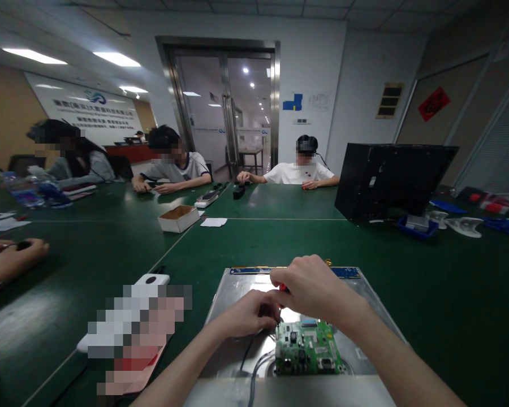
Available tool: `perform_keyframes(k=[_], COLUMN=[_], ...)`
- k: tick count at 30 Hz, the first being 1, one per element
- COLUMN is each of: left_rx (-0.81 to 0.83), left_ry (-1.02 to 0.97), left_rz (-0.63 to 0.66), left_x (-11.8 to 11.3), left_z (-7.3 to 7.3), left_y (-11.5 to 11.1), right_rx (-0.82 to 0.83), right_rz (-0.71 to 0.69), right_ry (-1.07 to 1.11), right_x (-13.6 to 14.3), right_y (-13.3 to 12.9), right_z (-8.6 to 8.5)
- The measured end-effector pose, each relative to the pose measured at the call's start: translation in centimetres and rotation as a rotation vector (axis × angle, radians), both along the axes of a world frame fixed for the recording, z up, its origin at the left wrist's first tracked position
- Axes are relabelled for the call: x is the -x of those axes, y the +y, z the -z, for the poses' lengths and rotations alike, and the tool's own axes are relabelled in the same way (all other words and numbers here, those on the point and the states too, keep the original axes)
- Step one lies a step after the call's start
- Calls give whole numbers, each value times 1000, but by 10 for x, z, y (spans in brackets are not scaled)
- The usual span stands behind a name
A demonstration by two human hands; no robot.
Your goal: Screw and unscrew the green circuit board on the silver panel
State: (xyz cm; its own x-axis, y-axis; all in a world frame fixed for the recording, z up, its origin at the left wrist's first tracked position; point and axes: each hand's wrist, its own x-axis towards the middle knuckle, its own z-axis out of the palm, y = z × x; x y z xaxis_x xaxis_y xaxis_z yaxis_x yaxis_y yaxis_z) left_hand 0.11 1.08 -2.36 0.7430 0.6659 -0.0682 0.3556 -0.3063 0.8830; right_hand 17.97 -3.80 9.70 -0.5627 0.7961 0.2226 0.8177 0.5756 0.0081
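Note:
A metal panel (220, 322) lies in front of me, with a blue strip board (348, 272) along its far edge. On the panel sits a green circuit board (307, 347), and dark cables (257, 370) run beside it on the left. My right hand (311, 285) is closed round a red-handled tool (283, 287), above the far side of the green board. Just left of it, my left hand (254, 314) has its fingers pinched together at the board's far left corner; what they hold is hidden.
Left of the panel lie a white device (146, 288) and a pink item (152, 345), both partly pixelated. Farther off stand an open cardboard box (178, 219) and a black monitor (390, 181). Another person's hands (17, 257) are at the left edge; several people sit across the table.

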Motion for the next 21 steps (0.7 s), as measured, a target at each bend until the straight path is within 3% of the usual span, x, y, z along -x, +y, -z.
perform_keyframes(k=[11,15,21], left_rx=[-22,-51,-45], left_ry=[15,32,34], left_rz=[5,-6,3], left_x=[0,0,-1], left_z=[-4,-7,-6], left_y=[-3,-5,-4], right_rx=[185,124,103], right_rz=[-38,51,21], right_ry=[99,73,63], right_x=[-15,-11,-9], right_y=[-5,-1,0], right_z=[-9,-6,-3])
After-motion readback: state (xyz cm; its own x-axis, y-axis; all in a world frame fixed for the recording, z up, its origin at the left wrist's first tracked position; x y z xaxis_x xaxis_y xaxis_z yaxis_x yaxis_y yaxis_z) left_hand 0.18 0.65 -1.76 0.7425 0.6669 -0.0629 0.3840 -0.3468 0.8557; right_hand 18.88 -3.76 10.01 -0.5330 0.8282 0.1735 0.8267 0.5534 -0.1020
